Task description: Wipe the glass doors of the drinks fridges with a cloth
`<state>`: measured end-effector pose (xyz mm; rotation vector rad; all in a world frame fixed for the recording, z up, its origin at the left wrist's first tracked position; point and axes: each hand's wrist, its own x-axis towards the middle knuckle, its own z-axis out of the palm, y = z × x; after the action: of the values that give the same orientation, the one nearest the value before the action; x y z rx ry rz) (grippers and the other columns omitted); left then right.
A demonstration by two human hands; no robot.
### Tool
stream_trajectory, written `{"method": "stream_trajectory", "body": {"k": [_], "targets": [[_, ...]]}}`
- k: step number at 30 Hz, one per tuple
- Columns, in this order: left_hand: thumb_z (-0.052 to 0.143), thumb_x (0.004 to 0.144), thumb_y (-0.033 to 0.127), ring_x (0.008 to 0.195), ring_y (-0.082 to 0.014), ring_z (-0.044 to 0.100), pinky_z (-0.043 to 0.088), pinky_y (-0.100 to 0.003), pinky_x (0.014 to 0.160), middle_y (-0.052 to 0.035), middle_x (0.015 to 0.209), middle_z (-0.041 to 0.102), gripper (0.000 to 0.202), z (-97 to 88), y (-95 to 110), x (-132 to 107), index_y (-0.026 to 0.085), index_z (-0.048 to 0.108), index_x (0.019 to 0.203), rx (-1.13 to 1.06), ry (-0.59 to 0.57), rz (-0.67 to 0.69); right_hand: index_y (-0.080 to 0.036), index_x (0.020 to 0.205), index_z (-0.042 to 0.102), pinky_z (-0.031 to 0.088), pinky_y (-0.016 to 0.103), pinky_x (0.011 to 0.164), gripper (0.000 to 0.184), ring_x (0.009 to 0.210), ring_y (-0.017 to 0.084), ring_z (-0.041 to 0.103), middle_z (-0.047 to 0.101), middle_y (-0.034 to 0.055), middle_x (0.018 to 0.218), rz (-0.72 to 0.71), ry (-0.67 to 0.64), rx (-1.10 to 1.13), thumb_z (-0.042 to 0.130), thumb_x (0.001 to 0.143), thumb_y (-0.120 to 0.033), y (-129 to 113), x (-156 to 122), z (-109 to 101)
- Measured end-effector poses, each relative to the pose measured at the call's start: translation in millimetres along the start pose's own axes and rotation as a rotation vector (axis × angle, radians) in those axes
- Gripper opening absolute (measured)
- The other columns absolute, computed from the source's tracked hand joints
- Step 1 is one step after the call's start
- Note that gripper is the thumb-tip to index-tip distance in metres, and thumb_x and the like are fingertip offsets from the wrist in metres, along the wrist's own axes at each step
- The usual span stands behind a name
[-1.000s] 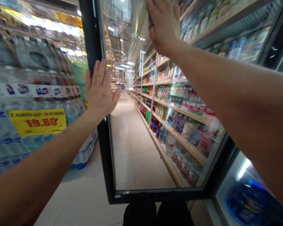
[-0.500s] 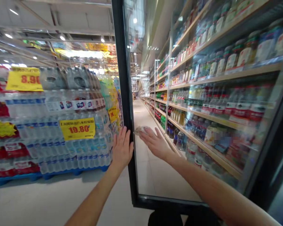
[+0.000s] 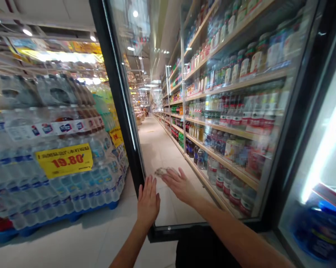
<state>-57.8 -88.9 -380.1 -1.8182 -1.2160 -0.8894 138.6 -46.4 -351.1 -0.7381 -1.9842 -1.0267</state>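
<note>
A black-framed glass door point(image 3: 116, 80) stands swung open in front of me. My right hand point(image 3: 180, 186) lies nearly flat against its glass, pressing a small greyish cloth point(image 3: 162, 171) under the fingers. Part of the cloth shows past the fingertips; the palm hides the rest. At the lower left edge of the door, my left hand point(image 3: 148, 203) rests with straight fingers on the frame and the glass rim, holding nothing. Shelves of bottles point(image 3: 235, 108) show in the glass.
Stacked packs of bottled water point(image 3: 73, 186) stand on a blue pallet point(image 3: 75, 216) to the left, with a yellow price sign point(image 3: 64, 160). On the right, the lit cooler interior holds a large blue bottle point(image 3: 320, 230). Pale floor tiles point(image 3: 101, 238) run below.
The door has swung so its free edge sits further left, and more of the lit cooler shows at right. Both hands are lower in view, still against the door.
</note>
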Motion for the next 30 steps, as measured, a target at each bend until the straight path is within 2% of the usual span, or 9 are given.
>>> {"method": "stream_trajectory", "body": {"k": [2, 4, 6, 7, 13, 19, 24, 28, 30], "targets": [[0.041, 0.086, 0.013, 0.136, -0.0257, 0.024, 0.035, -0.05, 0.105, -0.0161, 0.145, 0.029, 0.074, 3.0, 3.1, -4.5, 0.017, -0.001, 0.146, -0.014, -0.011, -0.005, -0.027, 0.128, 0.048, 0.01, 0.047, 0.115, 0.047, 0.135, 0.017, 0.029, 0.054, 0.0016, 0.13, 0.125, 0.012, -0.055, 0.039, 0.086, -0.011, 14.9, -35.1, -7.3], [0.043, 0.086, 0.014, 0.136, -0.0262, 0.023, 0.033, -0.05, 0.106, -0.0158, 0.147, 0.026, 0.074, 5.6, 8.9, -3.6, 0.018, 0.0, 0.147, -0.034, -0.012, -0.004, -0.024, 0.134, 0.042, 0.014, 0.053, 0.112, 0.05, 0.137, 0.023, 0.026, 0.051, 0.008, 0.133, 0.447, 0.082, -0.183, 0.04, 0.085, -0.012, 34.1, -63.0, -17.9], [0.044, 0.085, 0.015, 0.137, -0.0263, 0.022, 0.031, -0.05, 0.107, -0.0161, 0.147, 0.024, 0.074, 8.7, 19.5, 4.4, 0.017, 0.002, 0.147, -0.061, -0.001, 0.014, -0.017, 0.139, 0.036, 0.02, 0.056, 0.108, 0.053, 0.138, 0.029, 0.02, 0.044, 0.0153, 0.138, 0.707, 0.167, -0.284, 0.04, 0.086, -0.016, 47.9, -72.1, -26.2], [0.044, 0.085, 0.016, 0.137, -0.0262, 0.021, 0.029, -0.05, 0.108, -0.0164, 0.147, 0.024, 0.074, 10.4, 26.7, 11.2, 0.016, 0.004, 0.147, -0.074, 0.011, 0.023, -0.015, 0.139, 0.035, 0.022, 0.056, 0.107, 0.054, 0.139, 0.03, 0.018, 0.041, 0.0166, 0.139, 0.751, 0.187, -0.296, 0.04, 0.086, -0.017, 50.3, -69.6, -27.8], [0.048, 0.087, 0.025, 0.139, -0.0264, 0.017, 0.02, -0.051, 0.111, -0.0212, 0.145, 0.03, 0.066, 19.0, 72.8, 68.4, 0.009, 0.018, 0.144, -0.106, 0.145, 0.02, -0.026, 0.133, 0.045, 0.012, 0.048, 0.113, 0.052, 0.136, 0.022, 0.025, 0.05, 0.0029, 0.134, 0.367, 0.173, -0.163, 0.044, 0.082, -0.013, 45.7, -39.2, -21.2], [0.051, 0.087, 0.037, 0.14, -0.0297, 0.013, 0.02, -0.055, 0.109, -0.0225, 0.146, 0.027, 0.07, 28.1, 84.2, 86.0, 0.01, 0.019, 0.144, -0.107, 0.162, -0.048, -0.018, 0.138, 0.038, 0.015, 0.052, 0.111, 0.053, 0.139, 0.027, 0.018, 0.042, 0.0108, 0.14, 0.693, 0.298, -0.249, 0.04, 0.085, -0.017, 74.6, -47.6, -37.7], [0.051, 0.087, 0.039, 0.14, -0.0303, 0.012, 0.019, -0.057, 0.108, -0.0236, 0.146, 0.028, 0.076, 33.9, 85.5, 85.0, 0.011, 0.012, 0.145, -0.104, 0.218, -0.067, -0.027, 0.134, 0.043, 0.008, 0.048, 0.114, 0.053, 0.137, 0.019, 0.022, 0.049, 0.0022, 0.136, 0.338, 0.165, -0.219, 0.044, 0.082, -0.015, 85.7, -46.8, -41.0], [0.052, 0.086, 0.04, 0.14, -0.0308, 0.012, 0.017, -0.057, 0.109, -0.0232, 0.147, 0.025, 0.076, 36.7, 88.4, 84.1, 0.012, 0.013, 0.145, -0.132, 0.222, -0.078, -0.017, 0.138, 0.037, 0.014, 0.047, 0.112, 0.053, 0.139, 0.022, 0.017, 0.044, 0.0104, 0.139, 0.697, 0.357, -0.348, 0.04, 0.085, -0.017, 104.9, -51.2, -48.4], [0.051, 0.086, 0.04, 0.14, -0.0311, 0.012, 0.017, -0.058, 0.109, -0.0237, 0.147, 0.025, 0.076, 36.3, 90.1, 83.6, 0.011, 0.014, 0.145, -0.139, 0.226, -0.092, -0.016, 0.135, 0.041, 0.016, 0.046, 0.111, 0.05, 0.14, 0.023, 0.015, 0.044, 0.0107, 0.138, 0.716, 0.357, -0.354, 0.038, 0.086, -0.018, 102.5, -46.9, -48.9]]}}
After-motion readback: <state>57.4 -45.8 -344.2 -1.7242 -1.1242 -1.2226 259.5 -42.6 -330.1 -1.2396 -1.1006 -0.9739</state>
